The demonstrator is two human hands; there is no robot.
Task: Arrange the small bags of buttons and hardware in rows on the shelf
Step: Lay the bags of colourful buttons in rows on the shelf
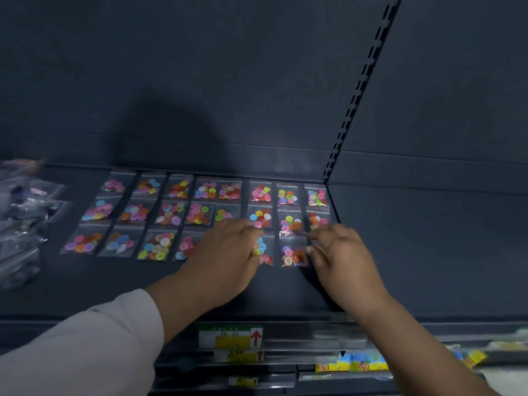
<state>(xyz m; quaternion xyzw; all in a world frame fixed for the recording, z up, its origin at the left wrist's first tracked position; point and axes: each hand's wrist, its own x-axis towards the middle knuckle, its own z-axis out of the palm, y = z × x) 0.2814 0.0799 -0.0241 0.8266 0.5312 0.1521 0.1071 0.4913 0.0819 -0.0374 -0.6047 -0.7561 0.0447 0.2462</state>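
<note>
1. Button bags (171, 212) lie on the dark shelf (114, 287), the largest thing in view, in three rows running from the left-middle to the shelf's right end, close to the back wall.
2. A slotted upright (360, 90) rises from the right rear corner of the shelf.
3. A loose pile of clear hardware bags (23, 218) sits at the shelf's left end, apart from the rows and blurred.
4. A pale sleeve (85, 352) covers the left forearm.
5. The left hand (228, 250) lies palm down over the front row, with its fingers bent onto a front-row bag (264, 250); I cannot tell whether it grips the bag.
6. The right hand (343, 252) is at the right end of the front row, with its fingers loosely spread and their tips at the edge of the bag with a beige button (293, 254).
7. A price label (230, 335) with a red arrow hangs on the shelf's front edge.
</note>
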